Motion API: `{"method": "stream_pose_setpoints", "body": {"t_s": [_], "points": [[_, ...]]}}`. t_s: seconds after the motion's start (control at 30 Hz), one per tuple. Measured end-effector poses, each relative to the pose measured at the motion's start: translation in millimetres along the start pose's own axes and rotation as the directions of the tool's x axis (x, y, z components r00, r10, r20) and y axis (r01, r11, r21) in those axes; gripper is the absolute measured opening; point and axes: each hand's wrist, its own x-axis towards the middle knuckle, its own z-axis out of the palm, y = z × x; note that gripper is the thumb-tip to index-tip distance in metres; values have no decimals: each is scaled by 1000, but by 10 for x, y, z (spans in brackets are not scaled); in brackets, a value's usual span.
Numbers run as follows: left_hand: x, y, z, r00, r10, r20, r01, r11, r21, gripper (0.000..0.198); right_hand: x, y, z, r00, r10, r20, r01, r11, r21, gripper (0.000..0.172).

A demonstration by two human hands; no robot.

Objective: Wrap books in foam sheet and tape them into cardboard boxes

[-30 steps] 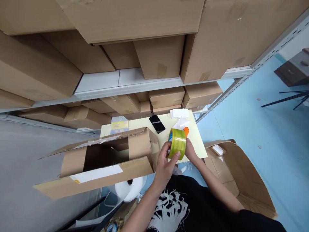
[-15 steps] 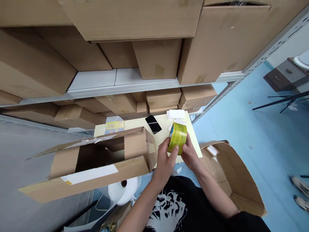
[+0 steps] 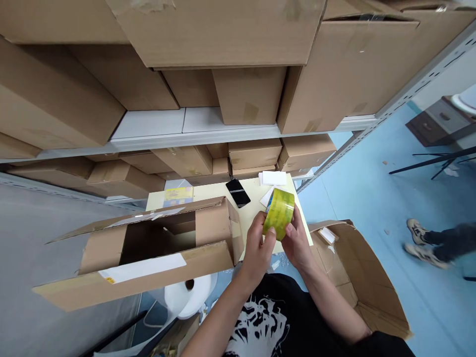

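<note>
A wide roll of yellow-green tape [image 3: 279, 214] is held up over the right part of the pale yellow table [image 3: 208, 190]. My left hand [image 3: 258, 243] grips it from the left, with a finger and the thumb on its lower side. On its right side my right hand [image 3: 295, 238] holds it too, thumb near the lower edge. Left of my hands stands an open cardboard box [image 3: 211, 225], its flaps spread. Behind the roll lie white papers [image 3: 273, 178] and a black phone [image 3: 238, 193].
Shelves [image 3: 148, 126] packed with cardboard boxes rise behind the table. A large open carton [image 3: 368, 277] is on the floor at right. Below the open box is a white roll [image 3: 191, 295]. Another person's legs [image 3: 446, 240] show at far right.
The tape roll and both my hands have shifted slightly right, and the roll is tilted more. The other person's feet have moved left and their lower legs now show.
</note>
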Motion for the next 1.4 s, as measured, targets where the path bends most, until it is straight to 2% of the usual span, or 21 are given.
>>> {"method": "stream_pose_setpoints", "body": {"t_s": [0.17, 0.33, 0.5, 0.87, 1.17, 1.4], "points": [[8, 84, -33, 997, -68, 35, 69, 997, -41, 15, -3, -14, 32, 999, 32, 4, -32, 999, 11, 74], [26, 104, -40, 994, -107, 33, 110, 988, -105, 21, 32, -10, 81, 1000, -22, -10, 22, 1000, -13, 72], [35, 92, -49, 996, -84, 6, 85, 990, -110, 18, 44, -21, 123, 999, -26, -19, 25, 999, -25, 79], [87, 46, -26, 994, -96, -55, 92, 993, -78, 10, 38, 13, 125, 998, -26, -49, 24, 999, -45, 75], [84, 35, -44, 995, -96, -32, 93, 991, -96, 8, 50, 14, 144, 998, -9, -70, 11, 1000, 23, 79], [84, 23, -48, 995, -99, -31, 95, 990, -100, 6, 47, 15, 150, 997, -21, -74, 20, 1000, -8, 80]]}}
